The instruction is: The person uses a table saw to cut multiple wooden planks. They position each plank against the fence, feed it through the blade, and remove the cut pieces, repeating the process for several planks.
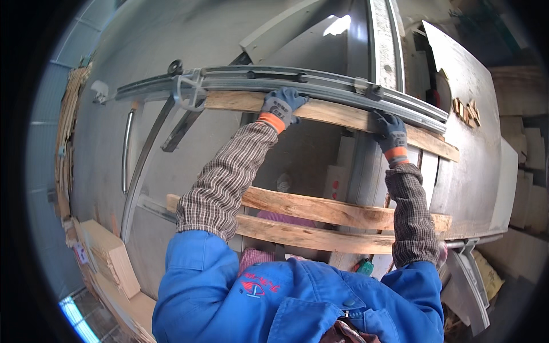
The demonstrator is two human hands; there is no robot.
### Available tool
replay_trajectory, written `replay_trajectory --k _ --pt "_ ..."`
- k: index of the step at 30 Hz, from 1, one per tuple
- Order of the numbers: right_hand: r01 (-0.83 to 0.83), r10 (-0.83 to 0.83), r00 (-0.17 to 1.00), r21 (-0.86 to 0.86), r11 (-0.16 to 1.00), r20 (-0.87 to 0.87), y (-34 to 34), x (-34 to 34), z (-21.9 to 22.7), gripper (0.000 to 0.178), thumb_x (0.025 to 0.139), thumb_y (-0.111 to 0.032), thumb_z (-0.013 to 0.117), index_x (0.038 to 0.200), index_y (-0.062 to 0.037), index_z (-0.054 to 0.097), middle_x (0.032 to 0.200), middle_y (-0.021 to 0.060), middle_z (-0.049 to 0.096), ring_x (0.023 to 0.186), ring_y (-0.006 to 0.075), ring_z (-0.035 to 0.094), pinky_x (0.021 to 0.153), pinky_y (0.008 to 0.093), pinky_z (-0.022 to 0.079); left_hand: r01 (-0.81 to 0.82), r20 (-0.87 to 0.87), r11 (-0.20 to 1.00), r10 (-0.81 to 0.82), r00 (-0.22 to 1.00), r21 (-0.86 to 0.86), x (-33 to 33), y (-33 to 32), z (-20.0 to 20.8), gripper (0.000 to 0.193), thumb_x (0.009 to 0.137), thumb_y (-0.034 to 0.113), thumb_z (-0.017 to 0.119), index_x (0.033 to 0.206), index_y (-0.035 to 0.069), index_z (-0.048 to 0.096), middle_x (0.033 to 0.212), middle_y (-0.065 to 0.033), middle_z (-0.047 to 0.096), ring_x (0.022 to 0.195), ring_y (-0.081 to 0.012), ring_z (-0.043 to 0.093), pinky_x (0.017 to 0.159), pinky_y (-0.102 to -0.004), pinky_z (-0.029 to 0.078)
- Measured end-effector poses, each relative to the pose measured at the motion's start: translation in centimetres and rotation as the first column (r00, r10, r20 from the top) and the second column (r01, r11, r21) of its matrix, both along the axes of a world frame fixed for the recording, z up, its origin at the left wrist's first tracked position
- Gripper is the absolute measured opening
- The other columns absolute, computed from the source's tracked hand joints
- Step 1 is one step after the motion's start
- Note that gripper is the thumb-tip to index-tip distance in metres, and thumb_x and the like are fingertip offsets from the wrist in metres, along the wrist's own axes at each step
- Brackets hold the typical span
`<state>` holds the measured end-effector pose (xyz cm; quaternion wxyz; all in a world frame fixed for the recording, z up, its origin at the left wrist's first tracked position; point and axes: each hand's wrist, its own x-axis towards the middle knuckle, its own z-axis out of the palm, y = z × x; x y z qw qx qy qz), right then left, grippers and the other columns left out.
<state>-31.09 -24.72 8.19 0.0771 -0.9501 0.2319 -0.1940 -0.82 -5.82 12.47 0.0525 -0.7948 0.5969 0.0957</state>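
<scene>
A long pale wooden board (337, 115) lies along the near side of a metal fence rail (240, 83). My left hand (280, 110), in a grey-blue work glove with an orange cuff, grips the board left of its middle, fingers over its far edge against the rail. Farther right, my right hand (392, 136) in a matching glove holds the same board, its fingertips partly hidden in shadow by the rail. Between my forearms and my body are two more boards, an upper one (326, 208) and a lower one (314, 233), which neither hand touches.
The fence has a clamp-like bracket (189, 88) at its left. At right, a metal table (472, 177) carries several small wood offcuts (468, 112). Stacked timber (111, 257) stands at lower left. A curved metal bar (140, 166) runs along the left side.
</scene>
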Motion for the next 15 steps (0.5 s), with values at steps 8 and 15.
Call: replay_trajectory --k 8,15 --pt "0.315 -0.315 0.949 -0.006 0.949 0.024 0.4 -0.8 -2.3 0.031 0.069 -0.014 0.075 0.099 -0.0156 0.066 0.106 0.0096 0.065 0.1 0.034 0.061 0.087 0.0447 0.05 0.065 0.075 0.97 -0.049 0.996 -0.233 0.3 0.5 -2.0 0.071 0.067 0.032 0.085 0.132 0.024 0.058 0.118 -0.0058 0.058 0.111 -0.0287 0.054 0.094 -0.0428 0.047" --pt "0.123 -0.149 0.986 0.278 0.953 0.076 8.3 -5.7 4.7 0.046 0.078 -0.036 0.078 0.116 -0.0115 0.065 0.118 0.0118 0.063 0.109 0.0349 0.058 0.095 0.0442 0.047 0.051 0.033 0.979 -0.045 0.998 -0.198 -0.5 0.4 -1.6 0.072 0.074 0.036 0.082 0.138 0.019 0.053 0.128 -0.0107 0.056 0.119 -0.0325 0.053 0.101 -0.0429 0.044"
